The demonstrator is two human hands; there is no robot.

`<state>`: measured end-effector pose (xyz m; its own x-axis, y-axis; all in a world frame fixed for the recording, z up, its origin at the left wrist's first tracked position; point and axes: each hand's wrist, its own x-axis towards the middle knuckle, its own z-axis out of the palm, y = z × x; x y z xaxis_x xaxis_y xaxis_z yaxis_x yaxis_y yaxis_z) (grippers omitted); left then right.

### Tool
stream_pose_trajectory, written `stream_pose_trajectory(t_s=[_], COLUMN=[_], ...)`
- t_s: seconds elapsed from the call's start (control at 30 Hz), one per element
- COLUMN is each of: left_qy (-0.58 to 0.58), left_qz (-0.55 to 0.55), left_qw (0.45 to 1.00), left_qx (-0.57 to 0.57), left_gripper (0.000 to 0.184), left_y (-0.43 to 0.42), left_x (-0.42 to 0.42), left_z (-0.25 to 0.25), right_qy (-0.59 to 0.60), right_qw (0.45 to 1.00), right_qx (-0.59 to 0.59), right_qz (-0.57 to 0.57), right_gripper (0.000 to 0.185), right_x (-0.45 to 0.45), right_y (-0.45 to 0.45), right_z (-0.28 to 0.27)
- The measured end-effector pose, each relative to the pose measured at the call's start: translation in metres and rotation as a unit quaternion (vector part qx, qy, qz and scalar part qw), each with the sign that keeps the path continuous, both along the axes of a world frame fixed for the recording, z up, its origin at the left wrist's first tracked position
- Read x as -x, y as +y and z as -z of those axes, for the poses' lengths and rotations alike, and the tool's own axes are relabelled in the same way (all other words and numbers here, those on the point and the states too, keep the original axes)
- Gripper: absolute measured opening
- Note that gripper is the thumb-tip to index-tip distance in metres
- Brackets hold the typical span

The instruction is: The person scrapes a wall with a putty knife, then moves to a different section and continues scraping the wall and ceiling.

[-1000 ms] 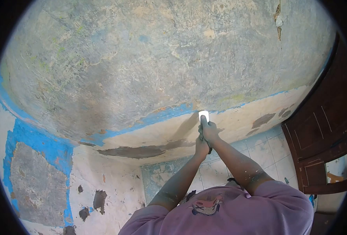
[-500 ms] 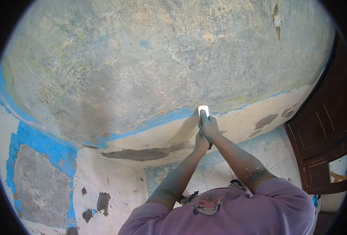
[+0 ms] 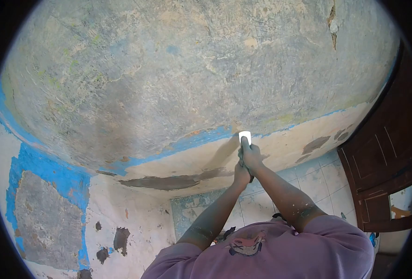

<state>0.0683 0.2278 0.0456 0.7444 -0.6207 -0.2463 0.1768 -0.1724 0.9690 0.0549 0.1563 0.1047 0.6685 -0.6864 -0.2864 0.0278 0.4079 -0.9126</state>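
A scraper with a bright, flat blade is held up against or close to the wall, where grey plaster meets the blue and cream paint. My right hand is closed round its handle, with the thumb laid along it toward the blade. Just below, my left hand grips the lower end of the same handle, and a dark tip pokes out beside it. Whether the blade touches the wall I cannot tell. Beside the hands runs a torn strip of blue paint.
Bare grey plaster covers the upper wall, with a crack at upper right. Cream paint with dark patches lies below. A dark wooden door stands at right. Floor tiles show beneath my arms.
Both hands and the scraper have shifted a little down and to the right, the blade drawing back from the upper edge of the paint. The grip is the same.
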Motion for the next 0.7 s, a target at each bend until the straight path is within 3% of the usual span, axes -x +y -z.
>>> stream_pose_trajectory(t_s=[0.1,0.13,0.27,0.33,0.37,0.47,0.53,0.7], left_qy=[-0.098,-0.098,0.003,-0.154,-0.155,-0.073,0.064,0.097], left_qz=[-0.003,0.035,0.029,0.044,0.043,0.045,0.024,0.001], left_qw=[0.995,0.993,0.999,0.986,0.986,0.993,0.997,0.993], left_qx=[-0.022,-0.054,0.028,-0.040,-0.038,-0.076,-0.043,-0.067], left_gripper=[0.043,0.046,0.044,0.043,0.043,0.038,0.035,0.032], left_y=[-0.010,-0.016,-0.016,-0.009,-0.003,0.023,0.038,0.047], left_x=[-0.011,-0.023,-0.020,-0.013,-0.007,0.020,0.033,0.025], left_z=[0.014,-0.002,-0.035,-0.013,-0.002,0.023,0.023,0.002], right_qy=[0.004,-0.014,-0.039,-0.033,-0.028,0.000,0.019,0.042], right_qw=[0.999,0.999,0.998,0.999,1.000,0.999,0.998,0.998], right_qx=[0.043,0.037,0.042,0.027,0.010,-0.044,-0.061,-0.032], right_qz=[0.009,-0.021,-0.003,0.000,0.003,-0.016,-0.021,-0.030], right_gripper=[0.048,0.048,0.048,0.048,0.048,0.048,0.047,0.047], right_x=[-0.001,-0.005,-0.009,0.001,0.007,0.030,0.034,0.018], right_y=[-0.002,-0.009,-0.012,-0.003,0.002,0.022,0.031,0.040], right_z=[-0.012,-0.024,-0.038,-0.020,-0.009,0.023,0.036,0.049])
